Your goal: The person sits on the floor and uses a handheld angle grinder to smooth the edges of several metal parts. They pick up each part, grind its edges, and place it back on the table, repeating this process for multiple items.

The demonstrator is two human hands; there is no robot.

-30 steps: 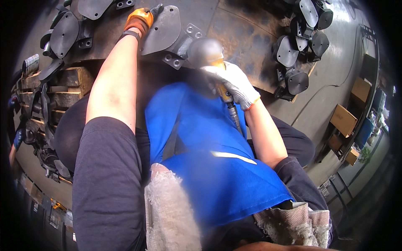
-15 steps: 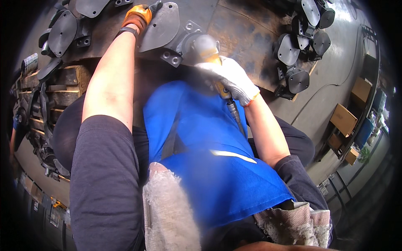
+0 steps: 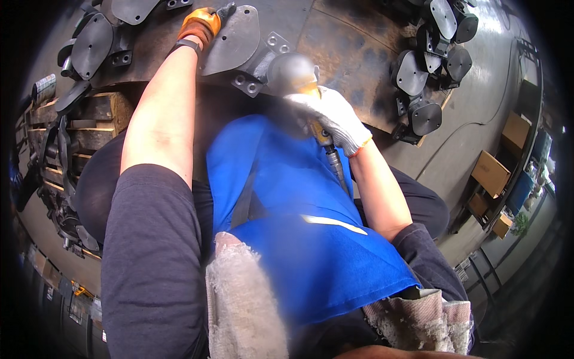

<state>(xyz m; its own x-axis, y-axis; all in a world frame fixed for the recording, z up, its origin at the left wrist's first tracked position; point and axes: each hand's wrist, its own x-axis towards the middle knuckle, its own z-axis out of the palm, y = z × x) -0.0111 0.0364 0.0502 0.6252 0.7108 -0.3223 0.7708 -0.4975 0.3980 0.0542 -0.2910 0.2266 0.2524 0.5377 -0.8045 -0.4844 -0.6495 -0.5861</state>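
Observation:
My left hand [image 3: 202, 25], in an orange and dark grey glove, is closed on the left edge of a grey steel bracket [image 3: 238, 43]. The bracket has a broad rounded plate and smaller drilled lugs, and it lies on the worn bench near its front edge. My right hand [image 3: 339, 118], in a white knit glove, wraps round a yellow air grinder [image 3: 323, 136]. Its round head [image 3: 292, 70] is blurred and sits at the bracket's right end; whether it touches the metal I cannot tell. A hose fitting [image 3: 333, 159] runs from the grinder down along my blue apron [image 3: 287, 173].
Similar steel brackets [image 3: 412, 72] cluster along the bench's right edge, and others [image 3: 91, 46] lie at its far left. A wooden pallet [image 3: 98, 116] loaded with metal parts stands on the left. Cardboard boxes [image 3: 490, 173] sit on a rack at right; a thin cable [image 3: 463, 124] crosses the floor.
The grinder and my right hand have shifted very slightly to the right. My left hand keeps its place on the bracket. The whole view has moved a little.

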